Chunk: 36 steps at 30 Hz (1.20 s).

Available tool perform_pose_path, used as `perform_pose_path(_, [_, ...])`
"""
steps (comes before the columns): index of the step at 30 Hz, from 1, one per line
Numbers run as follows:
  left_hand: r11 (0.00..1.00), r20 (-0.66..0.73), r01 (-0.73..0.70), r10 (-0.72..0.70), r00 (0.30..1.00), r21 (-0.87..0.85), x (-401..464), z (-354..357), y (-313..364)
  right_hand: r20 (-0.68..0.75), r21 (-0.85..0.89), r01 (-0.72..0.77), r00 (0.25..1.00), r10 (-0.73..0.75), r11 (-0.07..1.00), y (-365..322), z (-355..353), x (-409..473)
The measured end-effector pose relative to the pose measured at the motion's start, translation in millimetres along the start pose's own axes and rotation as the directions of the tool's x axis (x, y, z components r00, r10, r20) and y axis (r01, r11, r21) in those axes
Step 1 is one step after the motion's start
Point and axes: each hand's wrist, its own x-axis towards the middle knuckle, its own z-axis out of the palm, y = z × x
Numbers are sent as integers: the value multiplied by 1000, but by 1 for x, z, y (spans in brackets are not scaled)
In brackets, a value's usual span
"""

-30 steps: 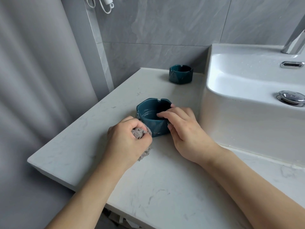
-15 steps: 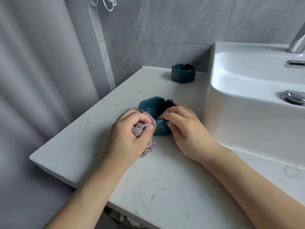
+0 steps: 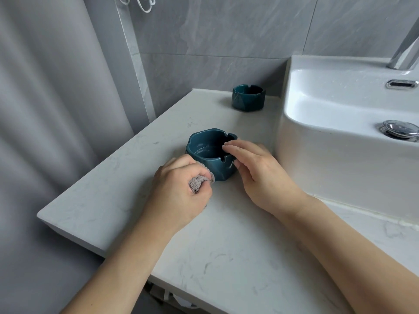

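A dark teal ashtray (image 3: 210, 152) stands on the pale marble counter (image 3: 226, 245), just left of the basin. My left hand (image 3: 179, 191) grips a bunched grey cloth (image 3: 198, 183) and presses it against the ashtray's near left wall, low down. My right hand (image 3: 258, 175) holds the ashtray from the right, with its fingertips on the rim and its thumb against the outer wall. The inside of the ashtray looks bare.
A second teal ashtray (image 3: 248, 97) sits at the back of the counter by the tiled wall. A white basin (image 3: 340, 159) with a chrome drain plug (image 3: 400, 130) and tap (image 3: 405, 48) fills the right side. The counter's left edge (image 3: 68, 225) drops off beside a grey curtain (image 3: 45, 132).
My left hand has slid the cloth from the ashtray's near rim down to its lower left wall. My right hand's fingers have loosened a little on the rim.
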Motion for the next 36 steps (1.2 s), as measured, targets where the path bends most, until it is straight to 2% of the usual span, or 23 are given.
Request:
perform_pose_path(5, [999, 16, 0, -1, 1000, 53, 0, 1, 0, -5, -65, -4, 1000, 4, 998, -2, 3, -2])
perform_pose_path(9, [998, -73, -17, 13, 997, -61, 1, -2, 1, -21, -51, -1, 1000, 0, 999, -8, 9, -3])
perform_pose_path(12, [993, -124, -38, 24, 992, -109, 1, -4, 3, 37, 90, -71, 997, 68, 993, -11, 10, -3])
perform_pose_path(14, [992, -115, -30, 16, 993, -122, 2, -3, 3, 72, 202, -114, 992, 101, 973, -11, 7, -4])
perform_pose_path(16, [991, -88, 3, -15, 996, -134, 2, -3, 2, 48, 245, -130, 991, 122, 961, -8, 4, -3])
perform_pose_path(19, [987, -45, 99, -105, 993, -128, 1, -1, 3, 16, 215, -125, 992, 124, 969, -6, 3, -2])
perform_pose_path(24, [977, 2, 208, -208, 978, -50, 3, 1, 4, -16, 70, -93, 995, 95, 993, -2, 5, 0])
perform_pose_path(30, [969, 21, 243, -243, 970, -50, 4, 0, 5, -31, 82, -71, 997, 74, 994, -2, 3, -1])
perform_pose_path(36, [961, 28, 271, -270, 963, -55, 4, 0, 5, 16, 42, -50, 999, 50, 998, -2, 3, -2])
